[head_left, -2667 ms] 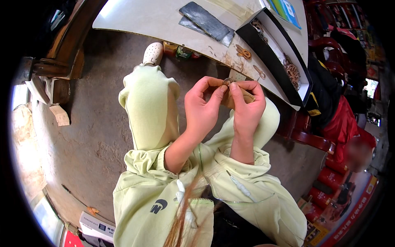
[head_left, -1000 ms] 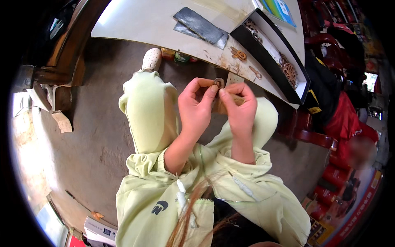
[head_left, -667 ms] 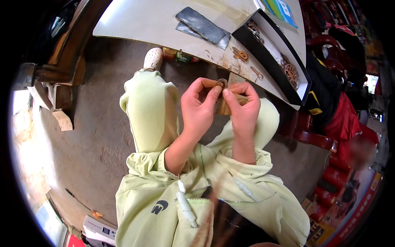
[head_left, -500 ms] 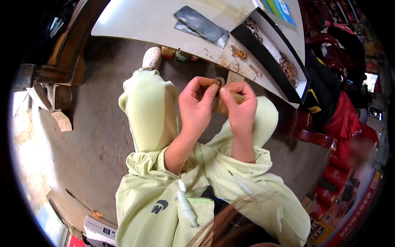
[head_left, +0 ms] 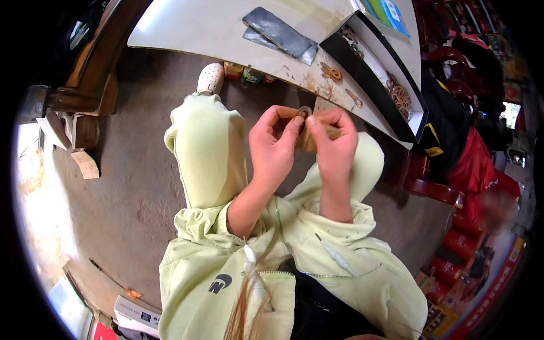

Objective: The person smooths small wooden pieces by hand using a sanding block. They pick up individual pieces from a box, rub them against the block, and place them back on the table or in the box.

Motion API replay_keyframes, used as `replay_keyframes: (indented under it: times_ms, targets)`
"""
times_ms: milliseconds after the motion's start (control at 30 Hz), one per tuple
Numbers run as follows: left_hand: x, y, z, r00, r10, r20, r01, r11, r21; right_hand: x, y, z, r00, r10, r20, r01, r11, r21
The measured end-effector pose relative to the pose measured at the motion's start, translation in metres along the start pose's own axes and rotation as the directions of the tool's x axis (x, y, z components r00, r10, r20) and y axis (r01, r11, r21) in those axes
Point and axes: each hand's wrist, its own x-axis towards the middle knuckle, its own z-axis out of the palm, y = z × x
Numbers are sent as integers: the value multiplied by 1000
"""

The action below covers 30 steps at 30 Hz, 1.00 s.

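Grey, metal-looking ring (head_left: pixel 305 111) is sitting between both hands, short of the tabletop (head_left: pixel 187 35). Left hand (head_left: pixel 272 147) is pinching it, thumb against forefinger. Right hand (head_left: pixel 335 146) is pinching a tan piece (head_left: pixel 310 141) just beside it (blurred; can't tell if that grip is also catching the ring). Main risk: fingertips are covering most of the ring and leaving little margin, so a twist or uneven pull could be popping it loose. Floor (head_left: pixel 133 164) is showing below, so a slip could be costing a drop.
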Motion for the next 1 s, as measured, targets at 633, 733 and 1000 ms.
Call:
replay_keyframes:
  times_ms: [633, 733, 1000]
  targets:
    - [3, 2, 4, 999, 34, 17, -33, 999, -24, -1, 2, -4, 999, -42, 34, 40, 998, 40]
    - [4, -2, 1, 999, 30, 23, -30, 1000, 7, 8, 4, -5, 998, -67, 5, 66, 996, 61]
    - [0, 1, 1, 1000, 11, 25, -11, 1000, 14, 6, 0, -3, 998, -49, -33, 51, 997, 61]
